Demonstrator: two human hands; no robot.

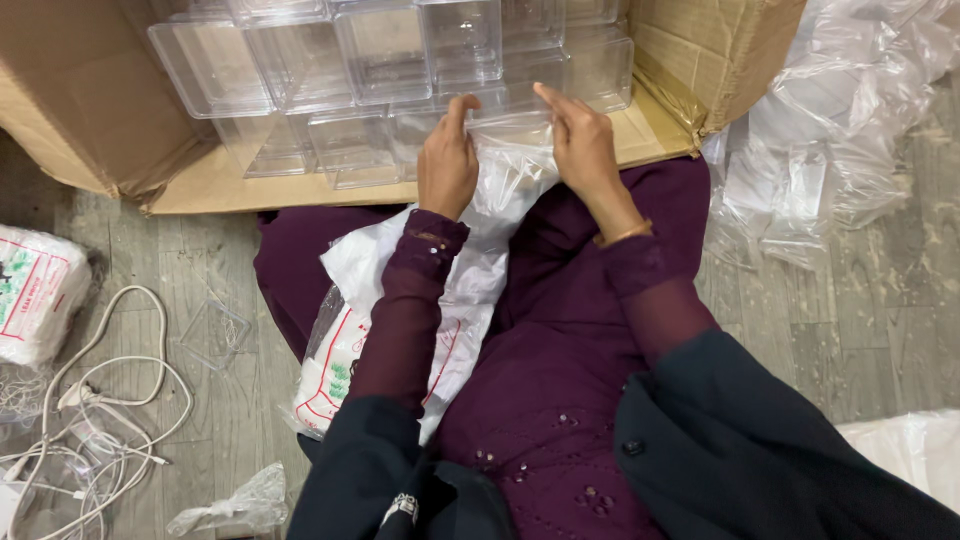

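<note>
Glossy plastic bag [500, 175] — matt cardboard box [690, 60]

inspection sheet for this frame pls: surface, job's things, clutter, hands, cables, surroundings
Surface: grey plank floor; the person sits on it, purple garment over the lap.
Job's things: clear plastic bag held up between both hands; stacked clear plastic boxes in an open cardboard carton just beyond.
Clutter: printed packet of bags on the lap, another printed packet at far left, one loose clear box and a crumpled bag on the floor.
Hands: left hand and right hand both pinch the bag's top edge.
Cables: white cables tangled on the floor, left.
Surroundings: heap of clear plastic wrapping at right.
</note>
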